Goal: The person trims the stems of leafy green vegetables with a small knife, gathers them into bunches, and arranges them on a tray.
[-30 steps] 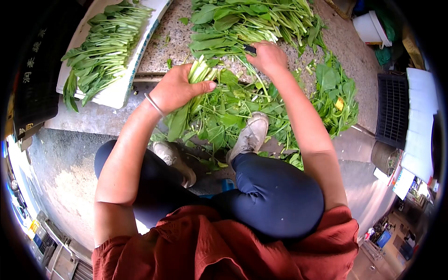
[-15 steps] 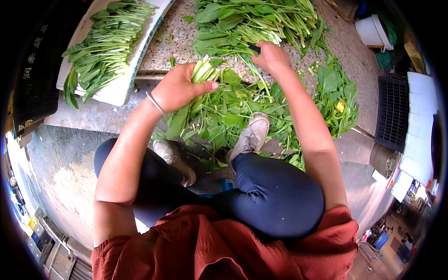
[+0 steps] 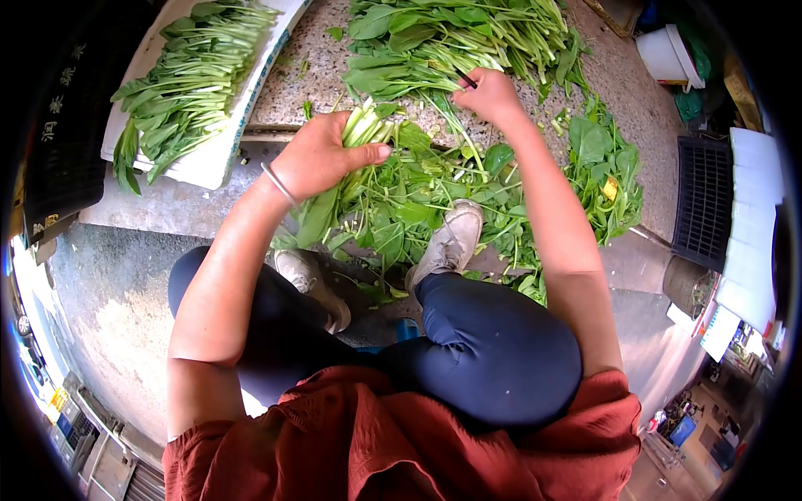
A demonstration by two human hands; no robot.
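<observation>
My left hand (image 3: pixel 322 159) is closed around a bunch of leafy greens (image 3: pixel 365 127), with the pale stems upward and the leaves hanging below the palm. A ring-shaped bangle circles that wrist. In my right hand (image 3: pixel 491 98) is a small knife (image 3: pixel 466 78); only a short dark piece of it shows beyond the fingers. This hand is at the near edge of a large heap of long-stemmed greens (image 3: pixel 468 37), by its stem ends. Loose leaves and cut stem bits (image 3: pixel 409 204) lie below both hands, around my shoes.
At left, a white foam tray (image 3: pixel 213 171) holds greens laid in a row (image 3: pixel 196 83). A speckled stone slab (image 3: pixel 301 75) carries the heap. Trimmed leaves (image 3: pixel 597 159) pile up at right, near a black crate (image 3: pixel 703 200) and a white bucket (image 3: pixel 668 54).
My right hand has shifted slightly up and the knife in it has turned, its dark part now pointing up and left. My left hand and its bunch have stayed in place.
</observation>
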